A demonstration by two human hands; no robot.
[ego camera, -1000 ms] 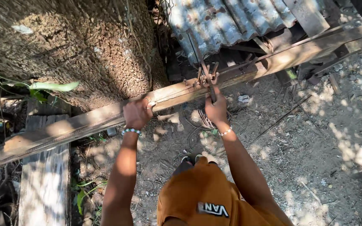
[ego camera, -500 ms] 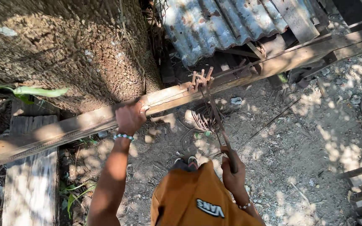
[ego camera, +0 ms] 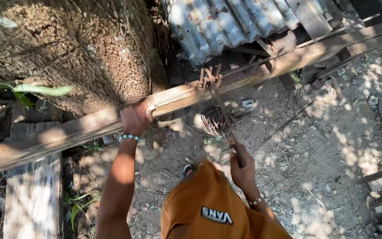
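A long wooden beam (ego camera: 89, 126) is seen running slantwise across the view, from the lower left up to the upper right, in front of a thick rough tree trunk (ego camera: 67, 44). The beam is gripped from above by the left hand (ego camera: 134, 117), whose fingers (ego camera: 148, 107) are wrapped tight over its top edge; a beaded bracelet (ego camera: 129, 137) is worn at that wrist. A thin rusty metal rod (ego camera: 224, 117) is held in the right hand (ego camera: 243, 170), the fingers being closed firmly round its lower end. The rod is slanted up and to the left from that hand, and its upper end is met by a cluster of bent rusty rod ends (ego camera: 209, 76) standing on top of the beam, near its middle. Whether the rod is hooked into that cluster or only laid against it cannot be told. The two hands are kept well apart, the left on the beam and the right below it, just above an orange-clad knee (ego camera: 208, 199). Corrugated metal sheeting (ego camera: 226, 22) is seen behind the beam at the top, a weathered plank (ego camera: 34, 199) lies under the beam at the lower left, and bare sun-dappled ground (ego camera: 332, 146) is spread to the right.
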